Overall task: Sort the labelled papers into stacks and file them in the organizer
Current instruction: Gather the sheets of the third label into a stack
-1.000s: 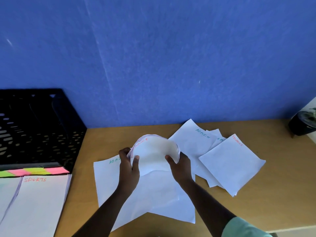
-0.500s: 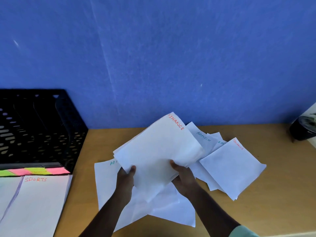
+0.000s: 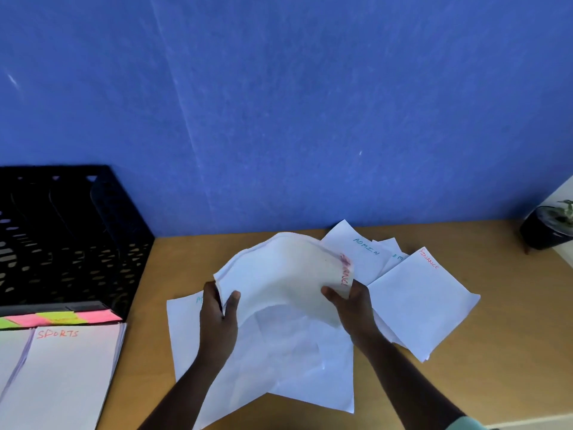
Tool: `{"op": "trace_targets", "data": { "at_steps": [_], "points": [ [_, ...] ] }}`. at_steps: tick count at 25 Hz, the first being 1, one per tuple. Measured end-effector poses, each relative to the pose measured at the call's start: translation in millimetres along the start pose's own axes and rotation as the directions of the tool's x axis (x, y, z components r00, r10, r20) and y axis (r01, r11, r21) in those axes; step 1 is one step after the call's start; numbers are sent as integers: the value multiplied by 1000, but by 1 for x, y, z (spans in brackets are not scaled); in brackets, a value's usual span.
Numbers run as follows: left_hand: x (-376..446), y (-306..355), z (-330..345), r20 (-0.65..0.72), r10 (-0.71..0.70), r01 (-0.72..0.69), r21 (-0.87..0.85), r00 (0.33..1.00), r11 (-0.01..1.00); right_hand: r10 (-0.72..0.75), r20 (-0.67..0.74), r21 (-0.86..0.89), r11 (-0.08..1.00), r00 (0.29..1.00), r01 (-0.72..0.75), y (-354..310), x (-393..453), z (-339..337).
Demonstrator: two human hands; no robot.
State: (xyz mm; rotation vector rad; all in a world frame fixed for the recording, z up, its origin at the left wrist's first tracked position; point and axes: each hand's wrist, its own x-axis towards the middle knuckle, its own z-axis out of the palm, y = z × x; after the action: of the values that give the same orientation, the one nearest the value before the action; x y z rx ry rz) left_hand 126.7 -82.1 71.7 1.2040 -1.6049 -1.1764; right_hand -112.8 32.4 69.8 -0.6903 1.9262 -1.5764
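Both hands hold a small bundle of FINANCE sheets that bows upward above the desk. My left hand grips its left edge, thumb on top. My right hand grips the right edge, where the red label curls over. Under the bundle lie loose white sheets. An ADMIN sheet and another FINANCE sheet lie to the right. A SPORTS stack lies at the lower left. The black mesh organizer stands at the far left against the wall.
Pink and green sticky tabs line the organizer's front. A dark plant pot stands at the desk's far right corner. The wooden desk ends at a blue wall behind. Another white stack lies left of the SPORTS stack.
The bundle was bent, then held flat and tilted with FINANCE readable half a second ago. Now it bows again, its right edge curled down in my right hand.
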Motion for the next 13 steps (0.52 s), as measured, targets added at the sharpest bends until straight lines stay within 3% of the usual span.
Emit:
{"op": "trace_targets", "data": {
  "at_steps": [3, 9, 13],
  "points": [
    [-13, 0, 8, -98, 38, -31, 79, 994, 996, -150, -93, -36, 988, 984, 147, 5, -20, 11],
    [-34, -18, 10, -87, -12, 18, 70, 996, 997, 10, -55, -99, 995, 998, -15, 39, -46, 10],
    [-32, -30, 13, -88, -63, 69, 71, 994, 995, 23, -59, -146, 989, 998, -32, 40, -46, 12]
  ]
}}
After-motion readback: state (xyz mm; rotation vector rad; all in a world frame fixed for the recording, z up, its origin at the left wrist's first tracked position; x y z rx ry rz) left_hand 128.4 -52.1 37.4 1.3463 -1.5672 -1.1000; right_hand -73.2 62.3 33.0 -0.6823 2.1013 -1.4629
